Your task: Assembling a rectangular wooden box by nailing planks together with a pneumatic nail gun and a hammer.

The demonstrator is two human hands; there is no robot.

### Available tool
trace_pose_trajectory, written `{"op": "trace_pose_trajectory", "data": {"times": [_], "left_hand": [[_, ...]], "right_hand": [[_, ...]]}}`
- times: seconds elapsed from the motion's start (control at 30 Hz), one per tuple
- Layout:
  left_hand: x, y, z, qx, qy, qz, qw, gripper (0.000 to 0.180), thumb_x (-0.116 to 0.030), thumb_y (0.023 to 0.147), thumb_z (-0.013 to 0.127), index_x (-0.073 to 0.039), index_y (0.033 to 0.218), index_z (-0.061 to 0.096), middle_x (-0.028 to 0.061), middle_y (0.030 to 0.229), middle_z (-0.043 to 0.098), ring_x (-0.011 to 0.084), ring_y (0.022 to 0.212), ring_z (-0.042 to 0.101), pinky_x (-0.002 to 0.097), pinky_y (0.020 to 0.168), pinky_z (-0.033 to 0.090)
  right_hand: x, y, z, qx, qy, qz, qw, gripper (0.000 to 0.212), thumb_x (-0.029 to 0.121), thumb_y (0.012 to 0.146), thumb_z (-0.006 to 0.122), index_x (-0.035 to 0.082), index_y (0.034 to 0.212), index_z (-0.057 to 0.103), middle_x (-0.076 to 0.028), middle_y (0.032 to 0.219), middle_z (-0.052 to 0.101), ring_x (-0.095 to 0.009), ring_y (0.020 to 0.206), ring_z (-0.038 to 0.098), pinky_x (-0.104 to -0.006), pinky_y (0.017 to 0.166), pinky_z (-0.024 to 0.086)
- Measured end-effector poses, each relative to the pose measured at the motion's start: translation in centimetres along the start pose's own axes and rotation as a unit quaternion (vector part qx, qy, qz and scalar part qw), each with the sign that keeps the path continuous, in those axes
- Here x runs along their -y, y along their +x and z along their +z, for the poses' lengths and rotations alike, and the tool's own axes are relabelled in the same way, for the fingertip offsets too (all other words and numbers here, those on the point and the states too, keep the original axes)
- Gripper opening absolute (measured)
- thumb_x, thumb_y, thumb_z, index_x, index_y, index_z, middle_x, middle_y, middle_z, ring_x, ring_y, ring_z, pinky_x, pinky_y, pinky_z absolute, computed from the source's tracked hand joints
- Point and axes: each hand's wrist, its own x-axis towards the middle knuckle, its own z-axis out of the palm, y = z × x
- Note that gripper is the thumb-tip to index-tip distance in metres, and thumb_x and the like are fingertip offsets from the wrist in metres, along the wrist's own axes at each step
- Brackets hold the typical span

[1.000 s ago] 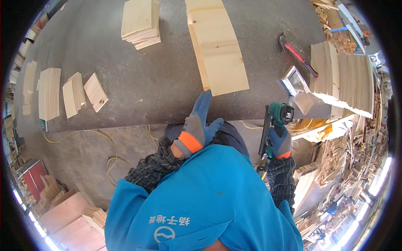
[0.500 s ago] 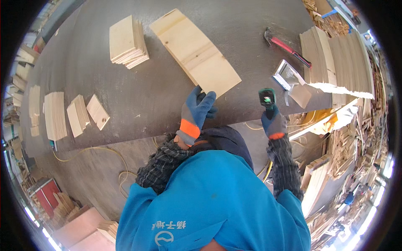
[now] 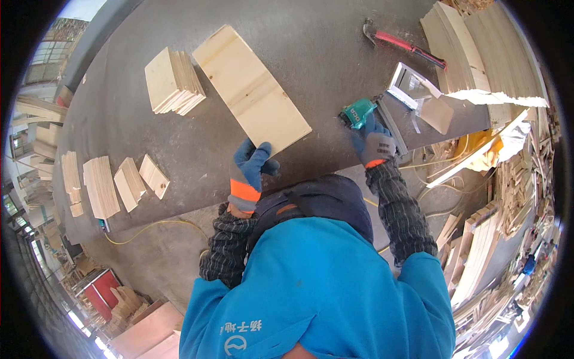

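Though askew, board (image 3: 254,93) in hand (image 3: 248,167) (left)

over the table (image 3: 317,66), a board (image 3: 251,90) sits between a panel stack (image 3: 164,81) at left and a hammer (image 3: 403,45) at far right; other stacks (image 3: 101,186) line the near left, and a nail gun (image 3: 359,113) in the right hand (image 3: 375,142) is left of a box (image 3: 412,87).

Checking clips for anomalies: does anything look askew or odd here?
Mildly: the stack of short wooden boards, left of the long wooden board, is fanned, its near edges not lining up. The small carton near the claw hammer lies open, its brown flap apparently splayed outward.
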Motion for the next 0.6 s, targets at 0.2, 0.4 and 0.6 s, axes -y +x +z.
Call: {"op": "trace_pose_trajectory", "data": {"times": [0.2, 0.4, 0.6], "left_hand": [[-0.9, -1.9, 0.6, -0.058, 0.03, 0.018, 0.998, 0.04, -0.021, 0.106, 0.066, 0.003, 0.139, 0.065, 0.0127, 0.1, 0.076, 0.0161, 0.075, 0.073, 0.0312, 0.064, 0.061], [1.5, -5.3, 0.7, -0.067, 0.215, 0.07, 0.972, 0.046, -0.019, 0.112, 0.056, 0.002, 0.152, 0.055, 0.0182, 0.123, 0.074, 0.0226, 0.106, 0.075, 0.0338, 0.082, 0.064], [-0.1, -5.7, 1.2, -0.042, 0.149, 0.08, 0.985, 0.044, -0.019, 0.112, 0.055, 0.002, 0.151, 0.056, 0.0186, 0.127, 0.073, 0.0256, 0.112, 0.074, 0.0356, 0.086, 0.064]], "right_hand": [[8.0, -5.0, -5.7, 0.027, 0.452, -0.133, 0.882, 0.05, 0.019, 0.098, 0.07, -0.003, 0.143, 0.06, -0.029, 0.132, 0.068, -0.05, 0.118, 0.066, -0.0553, 0.098, 0.055], [10.8, -5.3, -6.3, -0.004, 0.432, -0.194, 0.881, 0.046, 0.01, 0.099, 0.065, -0.005, 0.142, 0.06, -0.032, 0.129, 0.068, -0.049, 0.113, 0.068, -0.0522, 0.095, 0.056], [11.4, -5.6, -5.1, -0.059, 0.436, -0.216, 0.872, 0.047, 0.002, 0.097, 0.064, -0.006, 0.142, 0.06, -0.035, 0.126, 0.069, -0.049, 0.107, 0.072, -0.0488, 0.091, 0.059]]}}
